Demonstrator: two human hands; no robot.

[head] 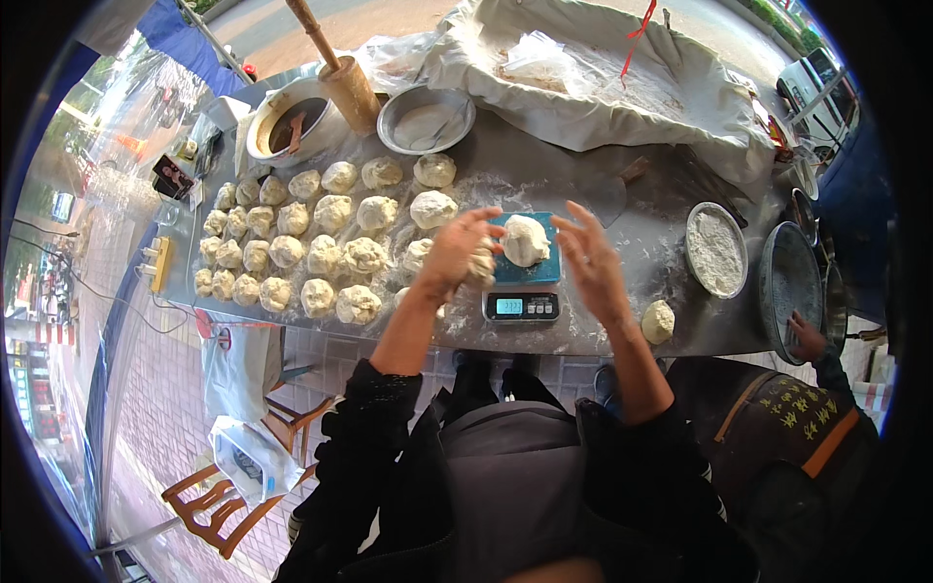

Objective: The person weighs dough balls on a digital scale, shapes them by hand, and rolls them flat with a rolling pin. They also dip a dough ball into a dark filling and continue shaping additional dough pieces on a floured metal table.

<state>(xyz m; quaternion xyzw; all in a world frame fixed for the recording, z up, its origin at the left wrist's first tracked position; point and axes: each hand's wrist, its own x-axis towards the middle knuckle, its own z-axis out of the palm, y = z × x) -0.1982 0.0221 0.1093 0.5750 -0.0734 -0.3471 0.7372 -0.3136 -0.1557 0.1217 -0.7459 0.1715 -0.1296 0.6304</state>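
Observation:
A round lump of dough (526,241) rests on the blue-green platform (539,275) of a digital kitchen scale, whose lit display (509,306) faces me. To its left is my left hand (455,251), fingers stretched toward the dough. A smaller, blurred piece of dough (481,264) is held under that palm, partly hidden by the fingers. My right hand (592,255) hovers at the platform's right edge, fingers apart, with nothing in it. Several rows of floured dough balls (333,211) cover the table to the left; a single dough ball (658,322) sits near the front edge at right.
On the steel table (510,167) stand a flour bowl (716,251), a metal basin (426,120) and a pot of dark paste (288,127) beside a wooden mallet (350,91). A cloth-lined tray (605,87) lies behind. At right, another person's hand (807,337) touches a large round pan (789,291).

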